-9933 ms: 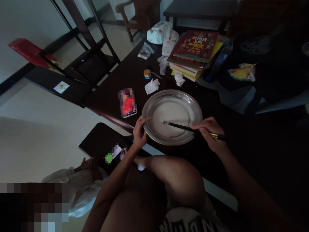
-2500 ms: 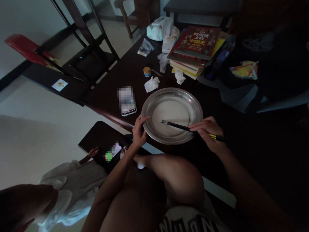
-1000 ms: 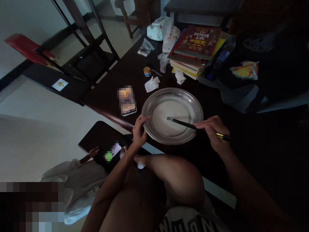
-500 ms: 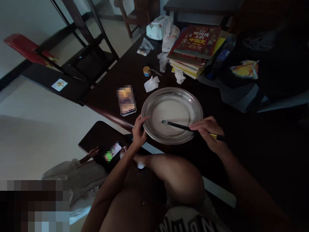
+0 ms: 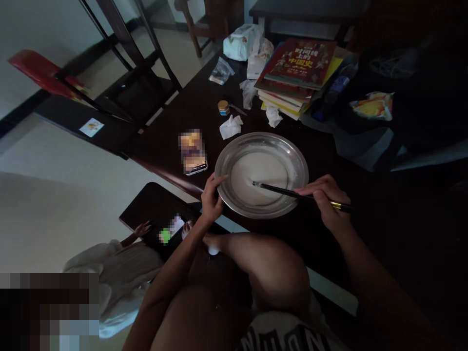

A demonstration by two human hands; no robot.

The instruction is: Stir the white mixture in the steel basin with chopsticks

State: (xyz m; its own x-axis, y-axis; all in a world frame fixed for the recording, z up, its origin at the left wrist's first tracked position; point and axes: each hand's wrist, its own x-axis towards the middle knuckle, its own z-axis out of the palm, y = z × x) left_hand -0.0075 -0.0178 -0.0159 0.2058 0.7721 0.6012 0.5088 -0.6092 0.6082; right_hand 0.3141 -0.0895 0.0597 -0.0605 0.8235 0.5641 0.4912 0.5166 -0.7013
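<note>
A round metal plate (image 5: 297, 161) holding a thin white liquid sits on the dark wooden table (image 5: 175, 131) in front of me. My left hand (image 5: 211, 200) grips the plate's near-left rim, thumb on top. My right hand (image 5: 325, 200) holds a pair of dark chopsticks (image 5: 281, 191) with gold ends. Their tips rest in the white liquid near the plate's middle.
A phone (image 5: 192, 152) lies left of the plate, with crumpled tissues (image 5: 230, 127) and a small jar (image 5: 223, 107) behind it. A stack of books (image 5: 296, 73) and bags fill the far side. A person in white sits low at the left by a stool (image 5: 153, 214).
The chopstick tips have swept back and forth across the liquid, now slightly right of half a second ago. My left hand keeps its grip on the rim.
</note>
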